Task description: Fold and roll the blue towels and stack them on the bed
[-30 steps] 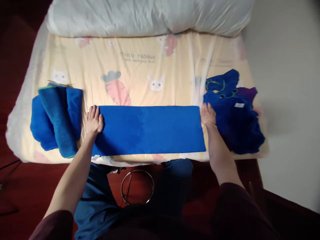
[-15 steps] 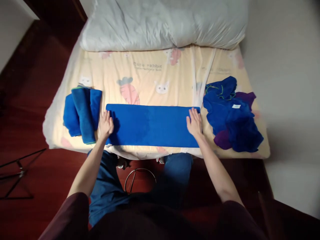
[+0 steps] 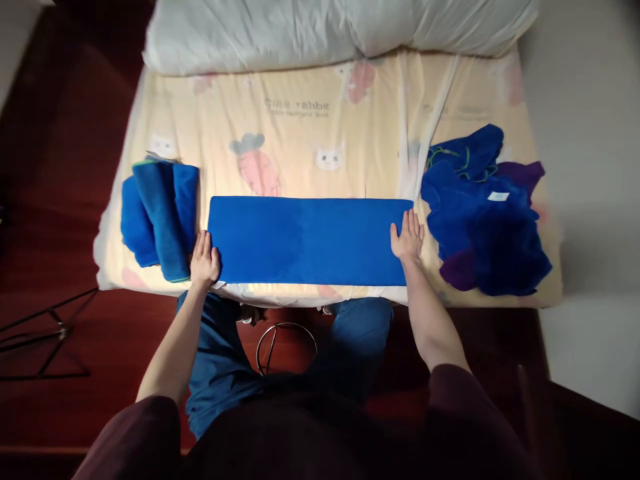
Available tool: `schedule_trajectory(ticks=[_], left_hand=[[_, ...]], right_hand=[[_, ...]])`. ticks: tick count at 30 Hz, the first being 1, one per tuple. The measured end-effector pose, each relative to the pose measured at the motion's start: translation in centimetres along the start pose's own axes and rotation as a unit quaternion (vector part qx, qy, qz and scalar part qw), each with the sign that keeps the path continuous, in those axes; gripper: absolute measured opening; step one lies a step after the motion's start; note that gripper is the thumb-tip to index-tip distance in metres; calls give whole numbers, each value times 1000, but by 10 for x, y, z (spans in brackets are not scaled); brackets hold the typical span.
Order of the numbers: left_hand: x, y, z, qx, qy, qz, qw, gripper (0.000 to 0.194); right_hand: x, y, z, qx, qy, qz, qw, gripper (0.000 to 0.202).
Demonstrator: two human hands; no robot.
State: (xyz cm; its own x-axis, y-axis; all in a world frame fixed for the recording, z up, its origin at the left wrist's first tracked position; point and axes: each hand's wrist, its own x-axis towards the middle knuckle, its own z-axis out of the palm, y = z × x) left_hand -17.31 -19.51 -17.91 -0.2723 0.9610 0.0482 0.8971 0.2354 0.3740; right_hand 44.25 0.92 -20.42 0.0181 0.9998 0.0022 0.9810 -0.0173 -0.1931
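A blue towel, folded into a long flat strip, lies across the front of the bed. At its left end rests my left hand, open, fingers stretched forward along the short edge. My right hand is open too, laid flat at the right end with its thumb apart and over the cloth. Left of the strip is a small stack of folded and rolled blue towels, close to my left hand. Over on the right is a crumpled heap of blue and purple cloths with a white label showing.
The bed has a yellow sheet printed with rabbits and carrots. A rolled pale quilt lies along the back. Below the bed's front edge are my legs and a round metal stool ring. Black stand legs are on the floor at left.
My right hand has slid outward to the towel's right edge, and my left hand has moved slightly toward me along the left edge. The view has shifted a little; the towel stays flat.
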Motion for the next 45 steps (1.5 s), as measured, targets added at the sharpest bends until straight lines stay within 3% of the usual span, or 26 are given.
schedule_trajectory(ticks=[6, 8, 11, 14, 16, 19, 21, 24, 28, 31, 41, 45], left_hand=[[7, 1, 1, -11, -11, -11, 1000, 74], [5, 3, 0, -25, -23, -9, 999, 76], [-13, 8, -6, -23, -37, -7, 999, 81], [-62, 12, -14, 2, -31, 13, 999, 84], [-106, 8, -18, 15, -24, 21, 999, 81], [-169, -5, -23, 20, -32, 16, 999, 75], [-200, -11, -25, 8, -20, -7, 1000, 71], [-226, -10, -28, -18, 8, -44, 999, 69], [-232, 1, -32, -34, 32, -64, 997, 66], [-229, 5, -34, -35, 35, -65, 997, 65], [-229, 5, -36, -55, 29, -63, 996, 62], [-230, 6, -35, -53, 38, -62, 996, 60]], right_hand=[[15, -2, -6, 11, -29, 25, 999, 72], [-3, -7, -13, 26, -32, 35, 999, 73], [-60, -8, -25, 47, 5, -1, 999, 72], [-134, 5, -32, 56, -24, -34, 998, 69], [-175, 16, -35, 58, -26, 43, 997, 70], [-214, 17, -38, 100, 1, 146, 984, 71], [-233, -2, -36, 147, 43, 182, 971, 72], [-266, -52, -26, 209, 94, 179, 957, 68], [-317, -111, -14, 198, 74, 90, 973, 54], [-336, -125, -16, 179, 65, 62, 980, 48], [-328, -137, -29, 212, 67, 103, 969, 45], [-331, -158, -23, 273, 67, 54, 958, 46]])
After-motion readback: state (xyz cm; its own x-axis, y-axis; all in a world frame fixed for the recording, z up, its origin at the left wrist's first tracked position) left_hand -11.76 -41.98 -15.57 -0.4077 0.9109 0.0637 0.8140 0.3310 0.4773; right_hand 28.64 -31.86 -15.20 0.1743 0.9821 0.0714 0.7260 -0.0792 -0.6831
